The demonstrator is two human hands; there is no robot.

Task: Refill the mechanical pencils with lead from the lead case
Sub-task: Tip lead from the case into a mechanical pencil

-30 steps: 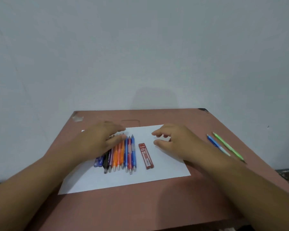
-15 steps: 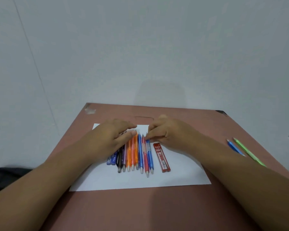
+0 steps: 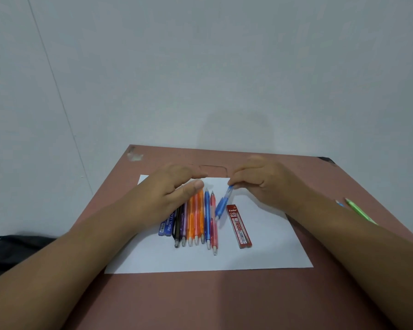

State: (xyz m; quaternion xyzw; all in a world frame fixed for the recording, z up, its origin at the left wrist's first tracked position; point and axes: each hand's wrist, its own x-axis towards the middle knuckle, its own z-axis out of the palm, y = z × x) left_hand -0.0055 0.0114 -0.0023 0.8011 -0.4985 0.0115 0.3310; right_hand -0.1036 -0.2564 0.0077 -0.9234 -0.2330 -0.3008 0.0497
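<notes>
Seen from the head camera: a reddish-brown flat desk carrying a white rectangular sheet of paper. On the paper, a row of slim plastic mechanical pencils lying side by side, black, purple, orange, blue and red, tips toward the viewer. Just left of the row, a dark blue flat lead case printed with white lettering, partly hidden under the left hand. Left hand spread flat, fingers straight, hovering over or resting on the far ends of the row; contact not clear. Right hand pinching the far end of a blue translucent mechanical pencil, lifted and tilted, tip pointing down toward the paper. Right of it, apart from the row, a red flat rectangular lead case marked 2B lying on the paper. Far right on the desk, a light green pencil and a blue pencil beside it, partly hidden by the right forearm.
</notes>
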